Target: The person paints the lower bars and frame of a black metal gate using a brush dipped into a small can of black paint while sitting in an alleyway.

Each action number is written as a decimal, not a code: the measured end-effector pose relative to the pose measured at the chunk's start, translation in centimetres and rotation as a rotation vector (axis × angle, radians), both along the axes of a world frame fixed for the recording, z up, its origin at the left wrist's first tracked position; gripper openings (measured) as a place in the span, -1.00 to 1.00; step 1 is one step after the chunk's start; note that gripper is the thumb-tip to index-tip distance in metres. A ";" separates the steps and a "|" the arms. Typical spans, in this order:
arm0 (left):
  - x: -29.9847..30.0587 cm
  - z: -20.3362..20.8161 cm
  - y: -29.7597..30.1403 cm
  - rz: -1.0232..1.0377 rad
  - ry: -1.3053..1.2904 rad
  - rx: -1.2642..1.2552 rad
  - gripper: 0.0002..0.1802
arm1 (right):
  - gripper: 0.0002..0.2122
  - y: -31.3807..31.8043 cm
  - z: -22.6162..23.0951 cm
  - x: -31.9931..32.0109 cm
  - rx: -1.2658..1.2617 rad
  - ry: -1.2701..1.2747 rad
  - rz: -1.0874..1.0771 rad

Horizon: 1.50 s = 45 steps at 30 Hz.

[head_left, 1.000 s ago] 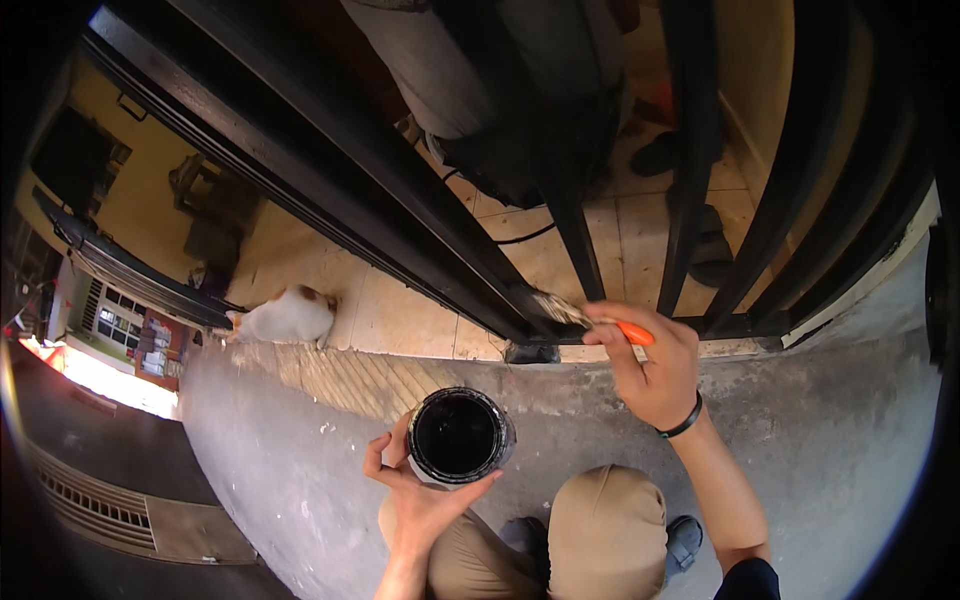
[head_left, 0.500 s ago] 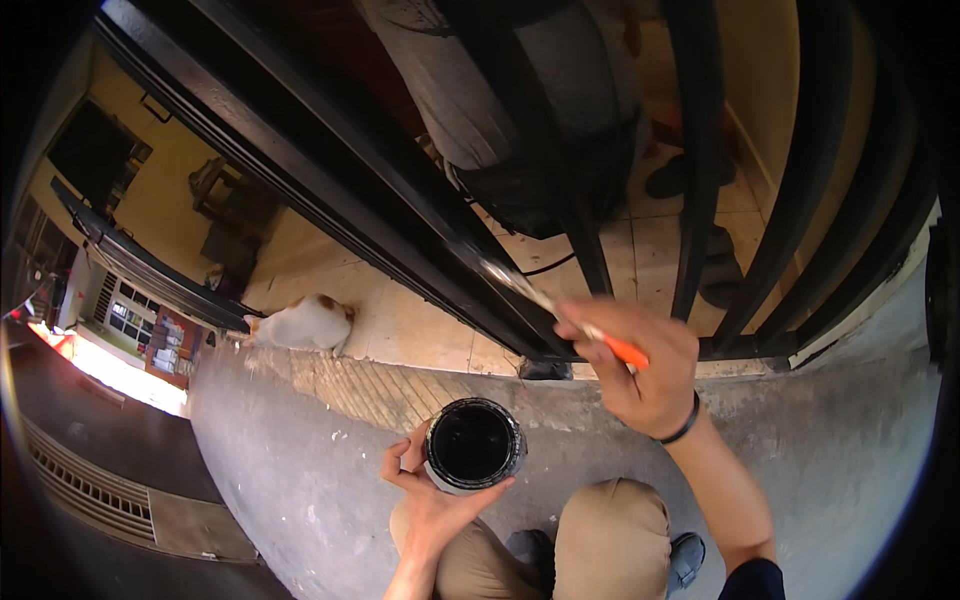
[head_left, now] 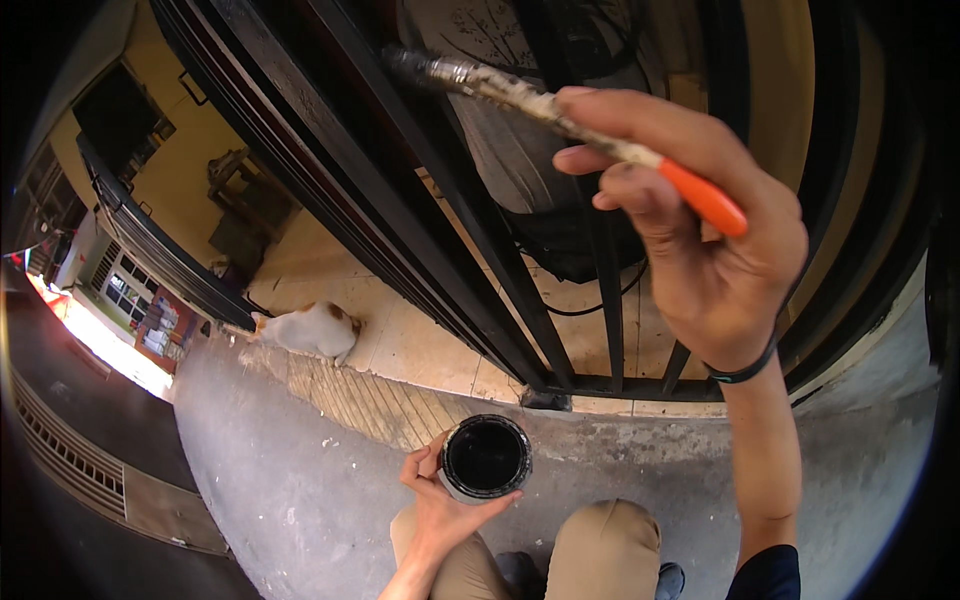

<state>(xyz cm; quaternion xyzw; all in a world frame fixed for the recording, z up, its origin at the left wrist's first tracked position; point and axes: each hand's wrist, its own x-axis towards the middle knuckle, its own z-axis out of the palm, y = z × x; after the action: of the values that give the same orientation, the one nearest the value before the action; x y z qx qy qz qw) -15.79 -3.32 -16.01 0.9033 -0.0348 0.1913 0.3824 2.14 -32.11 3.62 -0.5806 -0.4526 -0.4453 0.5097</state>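
Note:
My right hand [head_left: 700, 215] is raised at the upper right, its fingers pinching a paintbrush [head_left: 510, 95]. The brush has an orange handle end, a paint-smeared pale shaft, a metal ferrule and dark bristles. Its bristles are at a bar of the black metal gate [head_left: 450, 215]; whether they touch it I cannot tell. Lower down, my left hand [head_left: 445, 508] grips an open can of black paint [head_left: 486, 457] from the side and below. The can is upright in front of my knees, with dried paint round its rim.
Behind the bars are a person's grey clothes [head_left: 510, 150] and a tiled floor [head_left: 390, 340]. A white and brown cat [head_left: 310, 330] rests beside a ridged concrete ramp [head_left: 370, 395] at the left. A metal floor grate [head_left: 65, 450] lies farther left.
My right hand and the paintbrush have risen along the gate bar, toward me and the upper part of the view. My left hand still holds the paint can low.

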 end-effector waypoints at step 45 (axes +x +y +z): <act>-0.1 -0.1 1.7 -0.101 -0.141 -0.194 0.43 | -0.72 3.8 -2.6 -3.1 -0.841 -0.515 -0.571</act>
<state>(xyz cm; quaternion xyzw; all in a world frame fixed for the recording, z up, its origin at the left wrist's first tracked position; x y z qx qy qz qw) -15.90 -1.62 -16.06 0.8434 -0.0884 0.2374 0.4738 -0.94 -28.29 0.99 -0.7057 -0.5256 -0.4740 -0.0326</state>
